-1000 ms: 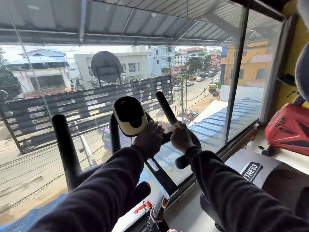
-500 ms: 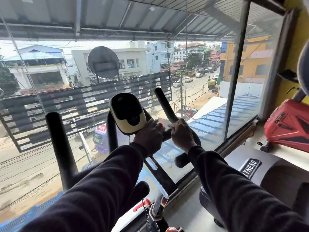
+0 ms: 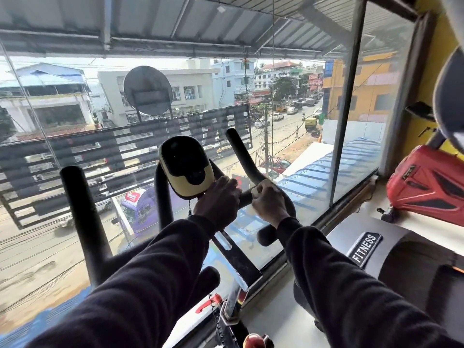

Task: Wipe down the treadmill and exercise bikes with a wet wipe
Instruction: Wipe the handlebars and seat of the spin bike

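Observation:
The exercise bike's black handlebar rises in front of me, with a yellow and black console at its middle. My left hand grips the middle of the bar just below and right of the console. Close beside it, my right hand is curled over the bar's right bend. A small pale bit of the wet wipe shows at its fingertips; the rest is hidden under the hand. Both dark sleeves fill the foreground.
A glass window wall stands right behind the bike. A grey treadmill hood marked FITNESS lies at the right, with a red machine beyond it. A second black bar stands at the left. A red knob sits below.
Both hands stay on the middle of the handlebar, close together, with the right hand shifting slightly on the bend. My view has drifted a little.

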Action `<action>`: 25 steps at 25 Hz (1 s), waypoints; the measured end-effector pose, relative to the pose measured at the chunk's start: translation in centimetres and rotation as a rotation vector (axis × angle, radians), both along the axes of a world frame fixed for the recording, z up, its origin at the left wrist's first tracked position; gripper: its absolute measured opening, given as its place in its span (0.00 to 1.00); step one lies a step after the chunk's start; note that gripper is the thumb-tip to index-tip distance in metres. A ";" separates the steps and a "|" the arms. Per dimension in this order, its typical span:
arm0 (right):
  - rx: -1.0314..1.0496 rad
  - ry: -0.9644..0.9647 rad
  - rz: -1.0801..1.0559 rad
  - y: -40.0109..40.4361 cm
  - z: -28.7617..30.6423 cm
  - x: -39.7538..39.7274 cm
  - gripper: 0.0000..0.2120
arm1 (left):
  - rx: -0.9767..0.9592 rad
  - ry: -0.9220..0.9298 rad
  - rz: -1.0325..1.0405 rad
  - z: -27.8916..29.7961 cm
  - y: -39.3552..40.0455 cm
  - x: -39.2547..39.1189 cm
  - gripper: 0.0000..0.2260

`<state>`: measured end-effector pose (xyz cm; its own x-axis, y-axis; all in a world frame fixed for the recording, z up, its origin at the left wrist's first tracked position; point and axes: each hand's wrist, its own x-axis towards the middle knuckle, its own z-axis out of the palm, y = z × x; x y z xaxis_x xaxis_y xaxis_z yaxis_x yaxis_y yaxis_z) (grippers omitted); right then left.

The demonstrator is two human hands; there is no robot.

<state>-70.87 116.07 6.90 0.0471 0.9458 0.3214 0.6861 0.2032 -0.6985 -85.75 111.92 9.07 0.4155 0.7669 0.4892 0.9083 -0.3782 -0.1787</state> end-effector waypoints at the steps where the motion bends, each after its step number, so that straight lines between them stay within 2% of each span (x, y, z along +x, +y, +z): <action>1: 0.025 -0.018 0.046 -0.4 -0.2 -0.1 0.11 | 0.013 -0.010 -0.004 0.2 0.0 0.0 0.11; 5: -0.024 0.072 -0.048 -0.5 0.4 0.3 0.11 | -0.023 -0.094 -0.017 0.3 -1.4 -0.3 0.10; 9: 0.025 -0.008 0.105 -2.2 0.6 -0.1 0.08 | 0.024 -0.094 -0.017 -0.3 -4.3 -1.9 0.13; 12: 0.033 0.028 0.030 -3.0 0.7 -0.9 0.11 | 0.082 -0.134 0.045 -0.9 -6.7 -3.0 0.13; 15: 0.081 0.011 0.142 -4.3 0.3 -2.6 0.06 | 0.061 -0.149 0.153 -1.1 -8.0 -4.9 0.17; 17: 0.119 0.016 0.179 -4.8 0.3 -3.2 0.06 | 0.075 -0.122 0.150 -1.2 -8.6 -5.9 0.19; 19: 0.120 0.071 0.110 -4.9 0.4 -3.5 0.05 | 0.098 -0.075 0.168 -1.5 -9.3 -6.7 0.17; 22: 0.136 0.050 0.138 -6.5 -0.4 -4.8 0.10 | 0.116 -0.088 0.247 -1.8 -10.3 -8.8 0.15; 25: 0.176 0.048 0.132 -7.9 -0.6 -5.5 0.14 | 0.059 -0.178 0.260 -1.7 -11.2 -10.0 0.20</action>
